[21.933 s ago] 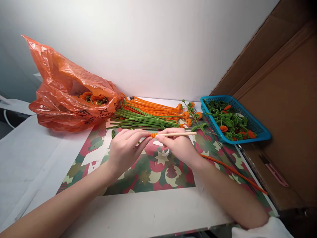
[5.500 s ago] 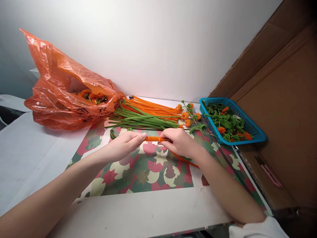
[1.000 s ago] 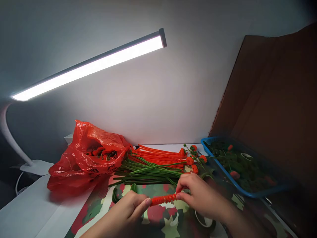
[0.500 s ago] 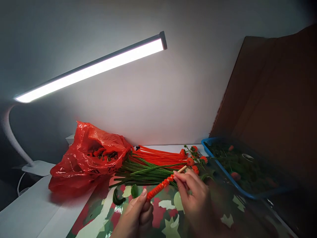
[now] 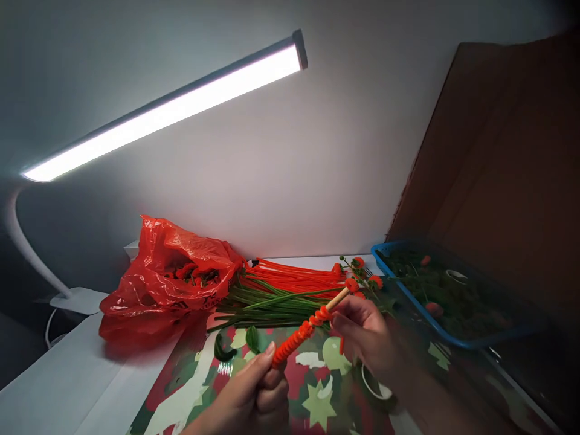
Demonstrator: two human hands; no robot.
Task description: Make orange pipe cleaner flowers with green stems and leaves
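My left hand [image 5: 267, 380] is closed round the lower end of a slim wooden stick [image 5: 338, 299], thumb on top. An orange pipe cleaner [image 5: 294, 343] is wound round the stick in a coil, tight low down and looser towards the top. The stick's bare tip slants up to the right. At the upper turns, my right hand [image 5: 362, 329] pinches the pipe cleaner, and a short orange end shows below its fingers. Behind the hands lie bundles of straight green pipe cleaners [image 5: 267, 305] and orange ones [image 5: 294, 275].
A red plastic bag [image 5: 131, 296] with orange and green pieces stands left. Finished-looking orange flowers [image 5: 351, 284] lie behind my right hand. On the right is a blue-rimmed tray [image 5: 421, 320]; a white ring [image 5: 380, 389] and green leaf shapes [image 5: 252, 339] rest on the patterned mat. A lamp [image 5: 181, 109] hangs above.
My right hand has shifted slightly right and turned, and more of the stick's bare tip shows. A short orange end and the white ring have come into sight. The view has tilted slightly.
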